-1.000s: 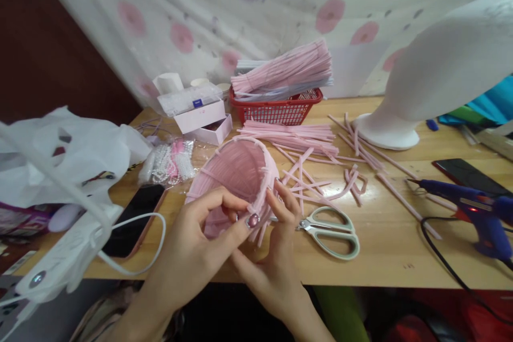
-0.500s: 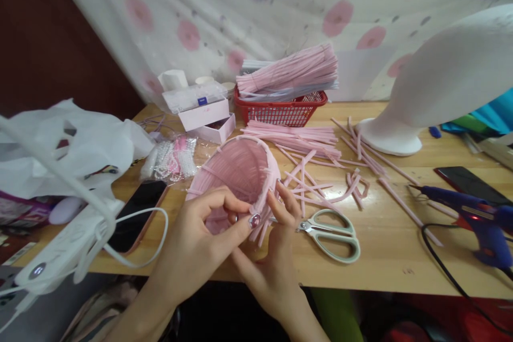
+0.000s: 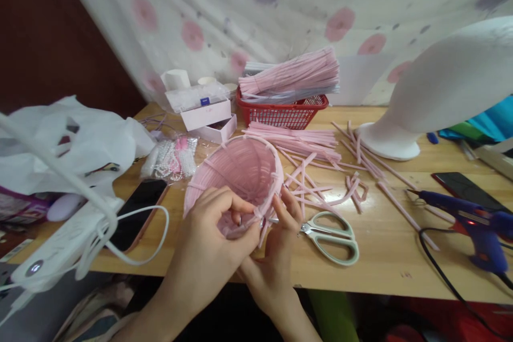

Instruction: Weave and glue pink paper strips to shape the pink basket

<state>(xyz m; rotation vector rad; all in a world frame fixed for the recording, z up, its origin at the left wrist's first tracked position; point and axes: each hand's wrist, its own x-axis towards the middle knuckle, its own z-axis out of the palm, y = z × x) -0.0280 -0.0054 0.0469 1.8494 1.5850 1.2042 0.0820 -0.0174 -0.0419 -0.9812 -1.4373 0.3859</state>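
Wooden table cluttered with pink strips, scissors and a glue gun, where the left hand and right hand pinch the near rim of a pink woven basket at the table's front edge.

Bare desk lies open between the scissors and the glue gun, though the gun's black cord curls across its right end. The pink woven bowl fills the middle front. To the left, a phone, a white power strip and a plastic bag crowd the surface. Behind, loose pink sticks, a red basket and a white foam stand bar the back.
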